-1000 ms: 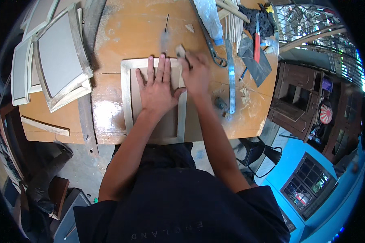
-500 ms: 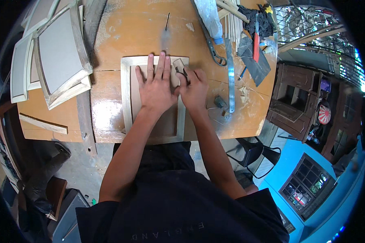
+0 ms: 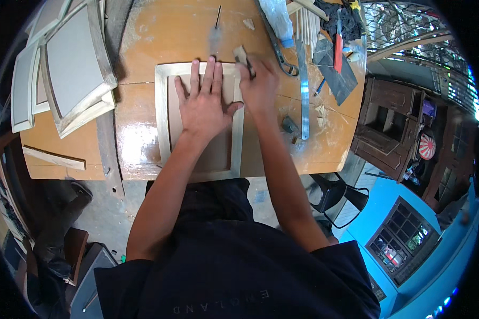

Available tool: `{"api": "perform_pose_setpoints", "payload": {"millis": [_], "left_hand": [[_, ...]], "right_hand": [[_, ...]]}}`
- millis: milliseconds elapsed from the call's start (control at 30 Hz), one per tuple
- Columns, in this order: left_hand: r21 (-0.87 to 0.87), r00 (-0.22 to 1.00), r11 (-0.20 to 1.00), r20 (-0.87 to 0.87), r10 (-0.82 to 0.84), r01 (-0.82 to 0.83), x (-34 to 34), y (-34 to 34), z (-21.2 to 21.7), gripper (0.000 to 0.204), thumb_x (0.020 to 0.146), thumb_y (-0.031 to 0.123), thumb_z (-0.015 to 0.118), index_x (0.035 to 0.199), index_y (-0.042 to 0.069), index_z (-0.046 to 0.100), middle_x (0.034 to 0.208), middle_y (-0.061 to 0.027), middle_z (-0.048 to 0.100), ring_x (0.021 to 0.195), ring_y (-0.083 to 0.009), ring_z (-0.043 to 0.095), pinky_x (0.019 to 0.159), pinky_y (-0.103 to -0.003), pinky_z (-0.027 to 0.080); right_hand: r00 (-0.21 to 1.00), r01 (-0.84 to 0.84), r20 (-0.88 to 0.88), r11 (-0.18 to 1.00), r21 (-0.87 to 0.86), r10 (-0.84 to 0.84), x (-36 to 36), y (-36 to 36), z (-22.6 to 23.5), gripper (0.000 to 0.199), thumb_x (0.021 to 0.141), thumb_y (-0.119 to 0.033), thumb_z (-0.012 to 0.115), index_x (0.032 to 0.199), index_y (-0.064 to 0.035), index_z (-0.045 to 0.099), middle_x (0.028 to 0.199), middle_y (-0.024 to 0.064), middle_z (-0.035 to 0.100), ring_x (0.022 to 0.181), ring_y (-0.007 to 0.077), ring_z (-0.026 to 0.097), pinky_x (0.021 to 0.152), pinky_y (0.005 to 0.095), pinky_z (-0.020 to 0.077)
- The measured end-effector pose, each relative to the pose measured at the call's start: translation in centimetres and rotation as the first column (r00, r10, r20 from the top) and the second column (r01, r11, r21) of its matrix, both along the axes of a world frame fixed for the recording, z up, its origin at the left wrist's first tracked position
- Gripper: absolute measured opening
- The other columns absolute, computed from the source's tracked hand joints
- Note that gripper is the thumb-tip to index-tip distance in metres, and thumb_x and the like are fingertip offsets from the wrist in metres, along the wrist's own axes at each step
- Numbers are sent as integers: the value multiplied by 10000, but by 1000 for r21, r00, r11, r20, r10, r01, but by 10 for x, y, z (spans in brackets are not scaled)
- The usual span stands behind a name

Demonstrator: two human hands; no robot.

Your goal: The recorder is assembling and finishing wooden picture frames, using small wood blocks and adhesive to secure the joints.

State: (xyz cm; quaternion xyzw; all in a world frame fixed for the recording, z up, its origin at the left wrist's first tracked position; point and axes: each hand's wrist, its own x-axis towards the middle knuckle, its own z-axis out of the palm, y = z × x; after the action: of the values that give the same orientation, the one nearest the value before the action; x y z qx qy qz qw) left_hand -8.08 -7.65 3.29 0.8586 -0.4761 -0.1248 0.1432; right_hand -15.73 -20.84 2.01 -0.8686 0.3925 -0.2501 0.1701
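A pale wooden frame [image 3: 163, 127] with a beige inner panel [image 3: 215, 151] lies flat at the table's near edge. Across its panel and far rail, my left hand [image 3: 203, 109] is spread flat, fingers apart and thumb reaching the right rail. My right hand [image 3: 259, 87], slightly blurred, grips a small tan block [image 3: 240, 53] at the frame's far right corner. The block's tip juts past the far rail; whether it touches the wood I cannot tell.
Several similar frames [image 3: 74, 64] are stacked at the left. A steel ruler [image 3: 304, 101], a handsaw [image 3: 278, 45], dark sheets [image 3: 335, 80] and a red-handled tool [image 3: 338, 53] lie at the right. A wood strip [image 3: 53, 157] rests at the near left.
My right hand has moved away from me with the small block, from beside my left thumb to the frame's far right corner. My left hand stays flat on the frame.
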Motion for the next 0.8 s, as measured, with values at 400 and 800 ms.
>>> {"api": "perform_pose_setpoints", "payload": {"millis": [400,800], "left_hand": [[-2,1000,1000,1,-9,9,0,2,-5,1036,799,614,709,1587,80,300,1683,-47,217,1566,-320,104,1186,-691,96],[-21,999,1000,-43,-15,14,-3,-2,-5,1064,777,533,759,1603,90,254,1683,-50,215,1564,-321,122,1178,-698,114]], "right_hand": [[994,-49,105,985,166,32,-23,39,-3,221,846,-136,725,1007,11,687,920,195,605,907,425,583,772,515,479],[998,3,60,998,68,-8,-7,1,-4,243,823,-166,766,1005,-11,721,881,186,625,870,392,626,750,471,520]]}}
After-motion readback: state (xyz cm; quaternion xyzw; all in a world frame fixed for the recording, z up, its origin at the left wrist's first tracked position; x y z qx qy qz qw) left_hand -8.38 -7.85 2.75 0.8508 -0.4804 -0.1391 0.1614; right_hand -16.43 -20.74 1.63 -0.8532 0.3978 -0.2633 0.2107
